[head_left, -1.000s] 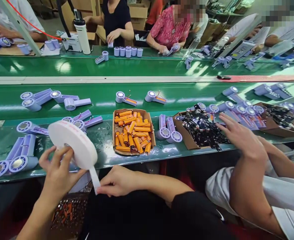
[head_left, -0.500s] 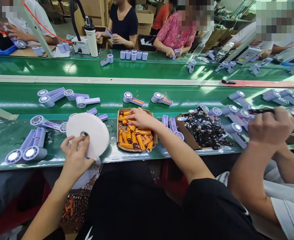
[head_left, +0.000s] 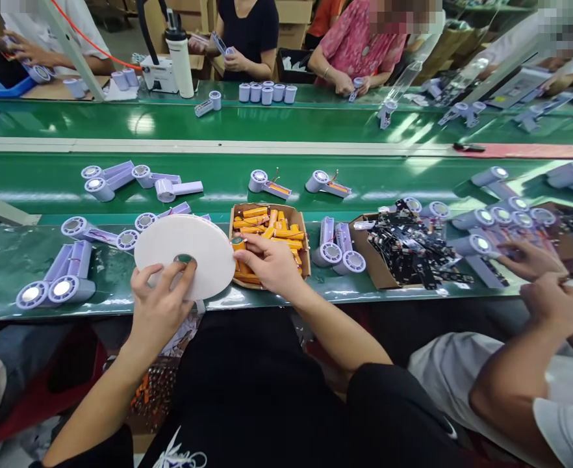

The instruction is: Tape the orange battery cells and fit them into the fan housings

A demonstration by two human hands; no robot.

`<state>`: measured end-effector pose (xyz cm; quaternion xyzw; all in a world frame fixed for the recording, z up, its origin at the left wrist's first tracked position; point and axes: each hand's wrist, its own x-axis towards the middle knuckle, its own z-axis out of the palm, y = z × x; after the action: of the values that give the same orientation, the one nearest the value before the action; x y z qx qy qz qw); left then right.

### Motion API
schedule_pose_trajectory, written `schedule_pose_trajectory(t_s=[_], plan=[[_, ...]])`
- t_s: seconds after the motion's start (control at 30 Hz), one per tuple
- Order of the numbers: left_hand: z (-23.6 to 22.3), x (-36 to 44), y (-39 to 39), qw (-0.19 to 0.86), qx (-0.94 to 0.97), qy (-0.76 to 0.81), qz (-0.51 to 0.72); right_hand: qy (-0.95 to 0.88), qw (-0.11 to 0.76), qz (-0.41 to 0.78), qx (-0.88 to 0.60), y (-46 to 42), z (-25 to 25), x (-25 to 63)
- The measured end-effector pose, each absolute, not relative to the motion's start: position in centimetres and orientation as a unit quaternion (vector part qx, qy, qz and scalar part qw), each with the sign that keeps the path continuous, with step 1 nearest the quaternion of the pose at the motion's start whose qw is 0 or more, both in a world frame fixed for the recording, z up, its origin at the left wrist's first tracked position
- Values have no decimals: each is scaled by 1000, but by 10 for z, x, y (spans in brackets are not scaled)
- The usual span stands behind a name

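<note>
My left hand (head_left: pixel 160 298) grips a large white roll of tape (head_left: pixel 208 244), its fingers hooked into the central hole. The roll is tilted above the table's front edge. My right hand (head_left: pixel 279 265) pinches an orange battery (head_left: pixel 238 245) with a green end, close to the roll's right rim; whether they touch I cannot tell. Under and behind this hand stands a cardboard box (head_left: pixel 307 252) filled with orange wrapped batteries (head_left: pixel 267 220). Just right of it lie two lilac fan housings (head_left: pixel 330 252).
Lilac housings (head_left: pixel 71 286) lie at left, and two with orange batteries inside (head_left: pixel 277 190) rest on the green belt (head_left: pixel 228 166). A box of black circuit boards (head_left: pixel 406 250) stands right, beside a co-worker's hands (head_left: pixel 554 286). Other people sit across the belt.
My right hand has come out of the battery box toward the tape roll, with a battery in its fingers. The roll has tilted flatter and shifted right. The co-worker's hand at right has lowered.
</note>
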<state>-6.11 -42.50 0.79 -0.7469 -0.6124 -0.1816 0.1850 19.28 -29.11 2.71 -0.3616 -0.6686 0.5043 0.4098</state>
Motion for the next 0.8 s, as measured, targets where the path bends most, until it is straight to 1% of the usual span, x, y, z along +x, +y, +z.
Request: schedule_pose_trajectory(t_s=[0.07, 0.17, 0.2, 0.27, 0.37, 0.4, 0.47, 0.57, 0.63, 0.7, 0.77, 0.8], plan=[[10, -60, -428, 184, -745, -616, -179, -656, 399, 531, -359, -295, 24, 194], [14, -56, -434, 185, -744, -619, -171, -617, 373, 613, -324, -295, 21, 199], [14, -53, -436, 187, -739, -625, -168, -589, 382, 637, -317, -297, 20, 198], [12, -43, -438, 194, -720, -645, -166, -506, 455, 659, -321, -306, 16, 190], [2, -21, -441, 202, -694, -668, -180, -350, 606, 628, -341, -334, 8, 165], [-2, -13, -441, 195, -686, -675, -188, -314, 636, 614, -346, -345, 5, 156], [-8, 1, -443, 170, -673, -691, -202, -279, 664, 597, -353, -367, -1, 141], [-13, 14, -450, 139, -647, -718, -217, -276, 679, 578, -358, -386, -9, 128], [-14, 15, -460, 128, -640, -724, -222, -290, 671, 577, -364, -383, -10, 130], [-16, 8, -475, 123, -646, -723, -214, -320, 635, 605, -357, -366, -2, 148], [-19, -10, -488, 107, -659, -724, -174, -359, 612, 621, -332, -339, 14, 182], [-20, -23, -492, 84, -667, -727, -140, -374, 634, 597, -321, -324, 23, 202]])
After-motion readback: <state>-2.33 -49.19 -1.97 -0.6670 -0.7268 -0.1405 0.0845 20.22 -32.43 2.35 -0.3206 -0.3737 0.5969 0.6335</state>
